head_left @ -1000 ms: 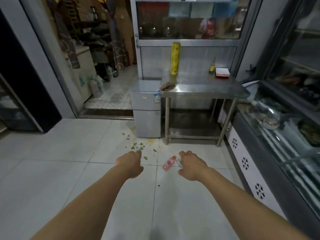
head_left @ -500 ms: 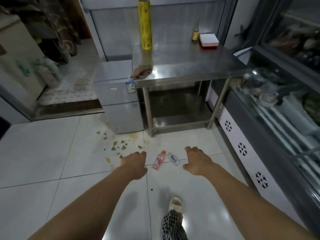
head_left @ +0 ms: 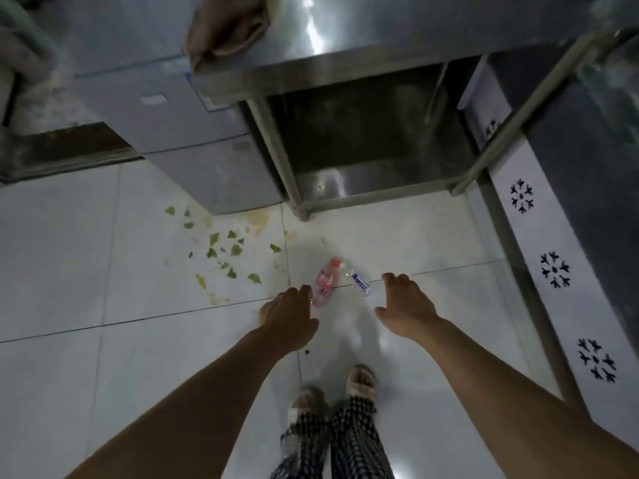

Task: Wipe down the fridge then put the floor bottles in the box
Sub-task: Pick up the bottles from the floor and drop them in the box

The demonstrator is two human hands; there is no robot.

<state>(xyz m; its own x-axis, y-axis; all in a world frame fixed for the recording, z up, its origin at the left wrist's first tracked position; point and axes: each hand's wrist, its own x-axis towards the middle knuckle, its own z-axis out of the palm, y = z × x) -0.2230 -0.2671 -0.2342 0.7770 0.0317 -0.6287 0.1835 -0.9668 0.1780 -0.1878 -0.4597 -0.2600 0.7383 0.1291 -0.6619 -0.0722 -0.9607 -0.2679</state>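
Two small bottles lie on the white tiled floor: a pink bottle [head_left: 325, 282] with an orange cap and, just right of it, a clear bottle [head_left: 358, 281] with a blue label. My left hand [head_left: 289, 314] hovers beside the pink bottle's lower end with loosely curled fingers and holds nothing. My right hand [head_left: 405, 305] reaches down just right of the clear bottle, fingers relaxed, empty. The small grey fridge [head_left: 179, 133] stands at the upper left. A brown cloth [head_left: 226, 27] lies on the steel table's corner.
The steel table [head_left: 311, 67] with its lower shelf stands straight ahead. Green leaf scraps [head_left: 224, 250] and stains litter the floor by the fridge. A white panelled counter [head_left: 553, 271] runs along the right. My feet [head_left: 332, 392] stand just below the bottles.
The view has tilted down and moved closer to the floor. Both hands have dropped nearer the two bottles, the left now beside the pink one.
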